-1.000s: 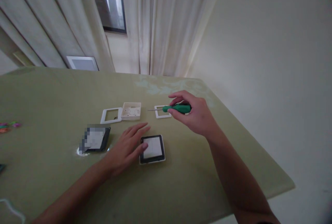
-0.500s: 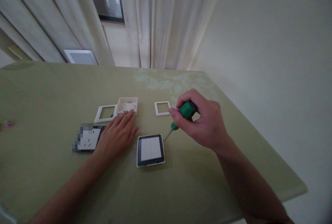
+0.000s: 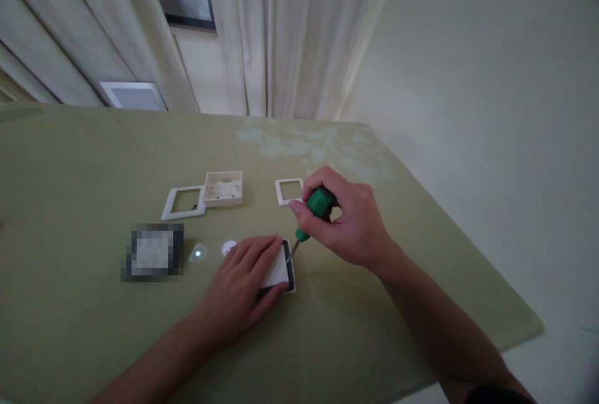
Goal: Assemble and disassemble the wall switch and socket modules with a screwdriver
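Note:
My right hand (image 3: 350,220) is closed around the green handle of a screwdriver (image 3: 320,203). The shaft slants down and left, its tip at the dark right border of a white wall switch (image 3: 277,271). That switch lies flat on the table, in a dark frame with a white rim. Over its left part rests my left hand (image 3: 246,270), fingers along the far side and thumb along the near side, holding it down. Most of the switch's left half is hidden under this hand. A socket panel (image 3: 152,253), blurred by blocks, lies farther left.
Behind the hands are a white back box (image 3: 223,189), a white frame (image 3: 167,211) touching it, and a smaller white frame (image 3: 279,193). Two small shiny clear pieces (image 3: 197,253) lie near my left hand. The green table (image 3: 374,341) ends at a wall on the right.
My left hand has moved right, from beside the back box onto the switch. The screwdriver tip has come left from beside the switch to its right border. The small clear pieces are now uncovered.

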`<state>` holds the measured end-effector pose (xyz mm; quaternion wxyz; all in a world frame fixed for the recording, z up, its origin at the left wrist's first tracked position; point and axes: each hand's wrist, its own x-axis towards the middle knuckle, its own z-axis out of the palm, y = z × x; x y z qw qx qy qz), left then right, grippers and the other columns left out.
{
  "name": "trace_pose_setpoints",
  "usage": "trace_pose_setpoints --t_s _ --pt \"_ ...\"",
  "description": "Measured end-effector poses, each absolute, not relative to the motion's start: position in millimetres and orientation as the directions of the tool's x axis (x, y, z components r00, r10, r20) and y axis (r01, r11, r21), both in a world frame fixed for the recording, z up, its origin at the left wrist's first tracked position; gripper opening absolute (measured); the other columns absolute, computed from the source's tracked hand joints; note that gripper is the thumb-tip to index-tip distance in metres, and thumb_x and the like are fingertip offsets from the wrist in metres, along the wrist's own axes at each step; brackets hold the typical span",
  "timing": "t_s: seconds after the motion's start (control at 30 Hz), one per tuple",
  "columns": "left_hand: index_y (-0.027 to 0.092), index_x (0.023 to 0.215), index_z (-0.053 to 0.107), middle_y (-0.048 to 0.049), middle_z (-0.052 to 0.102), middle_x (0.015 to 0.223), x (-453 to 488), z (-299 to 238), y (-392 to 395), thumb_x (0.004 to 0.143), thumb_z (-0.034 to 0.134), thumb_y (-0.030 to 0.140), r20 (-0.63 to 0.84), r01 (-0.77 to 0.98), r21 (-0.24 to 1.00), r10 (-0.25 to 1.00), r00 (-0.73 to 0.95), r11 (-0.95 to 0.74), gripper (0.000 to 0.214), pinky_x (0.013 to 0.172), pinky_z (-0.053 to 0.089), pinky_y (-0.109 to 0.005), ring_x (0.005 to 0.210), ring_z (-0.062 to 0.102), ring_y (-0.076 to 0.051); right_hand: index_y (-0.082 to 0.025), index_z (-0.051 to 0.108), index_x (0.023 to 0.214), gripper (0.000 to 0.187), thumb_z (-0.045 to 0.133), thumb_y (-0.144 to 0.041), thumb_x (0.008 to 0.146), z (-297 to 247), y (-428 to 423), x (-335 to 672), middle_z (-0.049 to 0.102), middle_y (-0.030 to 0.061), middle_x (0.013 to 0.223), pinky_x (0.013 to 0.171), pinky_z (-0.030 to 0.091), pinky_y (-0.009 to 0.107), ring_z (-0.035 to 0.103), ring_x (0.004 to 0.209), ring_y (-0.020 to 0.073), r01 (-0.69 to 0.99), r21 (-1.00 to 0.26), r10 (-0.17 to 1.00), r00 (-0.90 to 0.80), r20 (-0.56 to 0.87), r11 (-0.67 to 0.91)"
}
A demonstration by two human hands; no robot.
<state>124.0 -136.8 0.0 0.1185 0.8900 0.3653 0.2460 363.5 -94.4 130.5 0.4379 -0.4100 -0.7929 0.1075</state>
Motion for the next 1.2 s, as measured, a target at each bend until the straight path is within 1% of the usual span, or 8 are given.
trace_pose_setpoints --t_s 0.17,0.4,0.53,0.77,0.9,1.0,1.13,1.2 --pt "0.024 0.164 0.040 -0.0165 0.060 0.154 119.3 4.8 -133.0 0.109 0.061 0.039 0.285 0.561 0.480 0.725 0.627 -0.674 0.061 0.118 0.052 -0.057 0.139 0.057 -0.037 -0.022 0.063 0.090 0.020 0.082 -0.025 0.095 124.5 -93.2 361.7 0.057 -0.0097 0.069 0.060 0.041 0.017 0.050 0.058 0.0046 0.539 -0.546 0.739 -0.242 0.629 0.641" --pt "0.027 0.163 0.039 -0.0146 0.056 0.154 108.5 18.1 -129.5 0.101 0.069 0.030 0.205 0.465 0.579 0.671 0.712 -0.670 0.069 0.118 0.051 -0.056 0.139 0.054 -0.036 -0.022 0.064 0.090 0.019 0.083 -0.025 0.094 117.2 -86.4 360.9 0.055 -0.0106 0.066 0.055 0.040 0.016 0.049 0.054 0.0039 0.479 -0.634 0.783 -0.225 0.580 0.607" --pt "0.028 0.162 0.039 -0.0143 0.055 0.155 107.2 18.8 -128.3 0.097 0.071 0.027 0.191 0.426 0.620 0.654 0.732 -0.659 0.073 0.120 0.050 -0.056 0.141 0.052 -0.036 -0.022 0.064 0.090 0.019 0.082 -0.025 0.094 115.9 -86.8 360.2 0.055 -0.0105 0.066 0.054 0.039 0.016 0.049 0.054 0.0039 0.474 -0.638 0.785 -0.227 0.577 0.607" --pt "0.028 0.162 0.040 -0.0147 0.056 0.154 105.2 19.6 -130.3 0.095 0.074 0.029 0.199 0.420 0.604 0.638 0.744 -0.677 0.075 0.120 0.050 -0.058 0.141 0.053 -0.038 -0.022 0.064 0.090 0.017 0.081 -0.023 0.094 118.0 -91.3 358.7 0.056 -0.0096 0.068 0.057 0.040 0.016 0.049 0.056 0.0043 0.482 -0.605 0.759 -0.237 0.607 0.634" --pt "0.026 0.159 0.044 -0.0145 0.061 0.150 108.7 18.0 -131.8 0.098 0.075 0.034 0.242 0.434 0.557 0.638 0.731 -0.708 0.069 0.115 0.054 -0.055 0.137 0.057 -0.037 -0.021 0.064 0.089 0.015 0.078 -0.021 0.093 119.9 -97.1 358.1 0.061 -0.0076 0.073 0.062 0.044 0.017 0.053 0.059 0.0052 0.463 -0.520 0.679 -0.302 0.669 0.718" --pt "0.024 0.156 0.049 -0.0148 0.065 0.145 110.7 15.2 -132.8 0.098 0.075 0.036 0.280 0.440 0.531 0.640 0.716 -0.724 0.065 0.112 0.055 -0.054 0.132 0.061 -0.037 -0.021 0.063 0.088 0.014 0.076 -0.019 0.092 119.0 -101.7 357.8 0.064 -0.0063 0.074 0.060 0.043 0.019 0.054 0.060 0.0064 0.415 -0.446 0.590 -0.340 0.732 0.793" --pt "0.023 0.158 0.050 -0.0160 0.067 0.145 113.0 13.6 -134.4 0.098 0.074 0.034 0.311 0.438 0.504 0.629 0.712 -0.744 0.065 0.111 0.055 -0.056 0.130 0.062 -0.037 -0.022 0.062 0.087 0.013 0.072 -0.017 0.092 117.7 -105.7 359.5 0.065 -0.0052 0.072 0.059 0.045 0.022 0.058 0.061 0.0086 0.273 -0.380 0.466 -0.431 0.773 0.884" --pt "0.023 0.159 0.050 -0.0167 0.066 0.148 115.1 13.9 -135.9 0.098 0.071 0.031 0.330 0.427 0.492 0.616 0.715 -0.759 0.065 0.113 0.053 -0.058 0.133 0.061 -0.038 -0.022 0.061 0.086 0.013 0.071 -0.020 0.095 121.2 -108.0 361.1 0.065 -0.0049 0.072 0.057 0.043 0.024 0.057 0.061 0.0092 0.224 -0.328 0.397 -0.505 0.766 0.918"
